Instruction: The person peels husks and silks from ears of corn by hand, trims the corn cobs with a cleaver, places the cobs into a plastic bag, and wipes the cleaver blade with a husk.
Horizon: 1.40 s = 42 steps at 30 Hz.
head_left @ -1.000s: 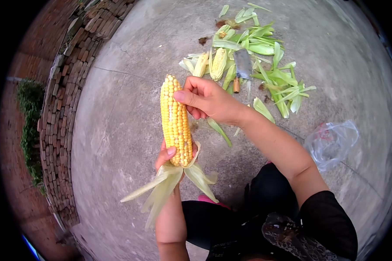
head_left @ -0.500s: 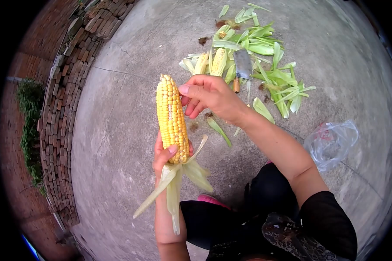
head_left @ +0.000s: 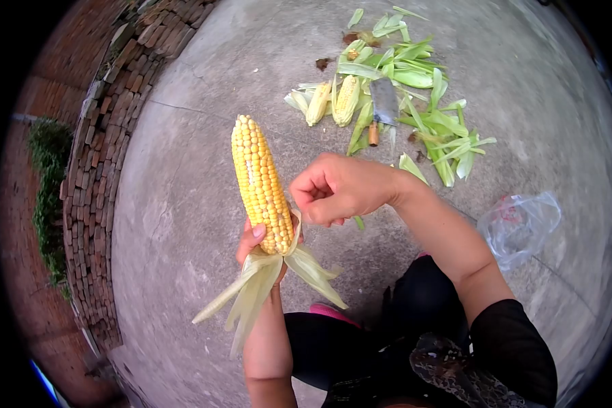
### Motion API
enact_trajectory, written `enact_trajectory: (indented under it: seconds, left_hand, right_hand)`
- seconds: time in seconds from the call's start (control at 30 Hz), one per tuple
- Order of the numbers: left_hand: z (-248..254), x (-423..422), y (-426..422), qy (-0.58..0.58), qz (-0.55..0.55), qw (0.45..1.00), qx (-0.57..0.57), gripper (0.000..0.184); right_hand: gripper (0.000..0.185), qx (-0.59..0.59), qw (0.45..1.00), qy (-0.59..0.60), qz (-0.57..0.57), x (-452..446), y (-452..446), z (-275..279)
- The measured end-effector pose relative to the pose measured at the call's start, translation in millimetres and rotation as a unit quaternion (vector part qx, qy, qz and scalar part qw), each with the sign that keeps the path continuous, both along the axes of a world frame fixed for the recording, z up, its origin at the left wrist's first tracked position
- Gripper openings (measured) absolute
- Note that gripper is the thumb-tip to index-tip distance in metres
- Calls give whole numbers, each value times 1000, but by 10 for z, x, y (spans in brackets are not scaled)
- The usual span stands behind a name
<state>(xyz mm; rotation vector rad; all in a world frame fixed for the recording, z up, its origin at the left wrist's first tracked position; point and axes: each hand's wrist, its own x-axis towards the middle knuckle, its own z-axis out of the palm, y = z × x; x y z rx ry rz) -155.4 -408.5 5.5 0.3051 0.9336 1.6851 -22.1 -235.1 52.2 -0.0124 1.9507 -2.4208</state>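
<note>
A yellow corn cob [head_left: 258,183] stands nearly upright, leaning a little left, with its pale husk leaves [head_left: 255,289] folded down below it. My left hand [head_left: 251,241] is wrapped round the base of the cob, thumb on the kernels. Just right of the cob's lower half is my right hand [head_left: 330,194], its fingers curled in; whatever they may hold is hidden. Farther off on the concrete lie two smaller cobs [head_left: 347,100] and a cleaver [head_left: 384,100] with a wooden handle, beside loose green husks [head_left: 445,126].
A clear plastic bag [head_left: 520,228] lies on the concrete ground [head_left: 183,224] at the right. Along the left runs a low brick wall [head_left: 92,183] with green plants [head_left: 47,197] beyond it. My knees are at the bottom.
My right hand has moved down from the upper part of the cob, and its fingers have curled in. The cob leans more to the left, still in my left hand.
</note>
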Motion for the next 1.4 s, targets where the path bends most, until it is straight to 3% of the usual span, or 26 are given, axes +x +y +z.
enact_trajectory:
  seconds: [0.1, 0.13, 0.17, 0.2, 0.27, 0.33, 0.43, 0.47, 0.7, 0.77, 0.8, 0.87, 0.9, 0.97, 1.0, 1.03, 1.07, 1.1, 1.17, 1.2, 1.27, 1.4]
  left_hand:
    - [74, 18, 20, -49, 29, 998, 28, 71]
    - [98, 16, 32, -55, 18, 997, 53, 76]
    - [101, 21, 33, -55, 18, 997, 53, 76]
    - [103, 28, 36, -76, 1, 994, 79, 76]
    - [115, 29, 42, -95, -24, 991, 95, 79]
    - [103, 63, 51, -100, -42, 990, 87, 79]
    - [41, 63, 32, -75, -80, 992, 59, 80]
    - [38, 72, 27, -70, -94, 992, 51, 79]
    - [36, 111, 40, -86, -100, 990, 54, 72]
    - [16, 106, 36, -98, -97, 989, 61, 71]
    - [4, 93, 27, -119, -75, 988, 55, 69]
    - [-41, 49, 15, -141, -47, 986, 70, 71]
    - [-24, 41, 19, -140, -44, 987, 71, 71]
    - [17, 35, 43, -198, -39, 971, 128, 76]
    - [-11, -6, 50, -208, -47, 969, 126, 80]
    - [-42, -25, 51, -207, -47, 969, 127, 80]
    - [-71, -38, 49, -222, -84, 956, 173, 78]
    - [-83, -43, 46, -236, -122, 939, 217, 77]
    - [-60, -30, 45, -242, -128, 938, 211, 79]
    - [-74, -29, 52, -253, -142, 930, 225, 79]
    - [-89, -17, 68, -265, -157, 921, 239, 79]
    - [-93, 73, 90, -261, -197, 916, 233, 79]
  right_hand:
    - [26, -42, 998, -51, -8, 44, 65, 69]
    - [26, -79, 986, -20, -143, -18, 43, -24]
    - [26, -79, 986, -20, -143, -63, 22, -35]
    - [27, -33, 963, 26, -265, -105, -4, -33]
    - [30, 13, 921, 72, -381, -192, -46, -68]
    - [32, 159, 891, 78, -419, -241, -78, -130]
    - [36, 234, 879, 56, -411, -249, -43, -84]
    - [35, 285, 851, 75, -434, -266, -31, -91]
    - [32, 383, 772, 135, -489, -239, 10, -131]
    - [28, 426, 753, 208, -456, -220, -76, -101]
    - [28, 426, 753, 207, -457, -189, -128, -77]
    - [28, 364, 873, 187, -267, -106, -204, -10]
    - [28, 364, 873, 188, -265, -75, -173, 31]
    - [31, 255, 963, 45, -68, -2, -49, 85]
    - [31, 256, 963, 46, -68, 11, 8, 33]
    - [26, 347, 931, 7, -110, 12, 62, -64]
    - [21, 434, 888, -33, -151, 3, 85, -146]
    - [21, 433, 888, -32, -151, -18, 78, -201]
    - [25, 393, 820, 67, -410, -73, 49, -263]
    - [25, 393, 820, 67, -411, -104, 37, -247]
    - [38, 188, 906, 61, -375, -186, -3, -202]
    - [41, 231, 884, 121, -388, -325, -88, -251]
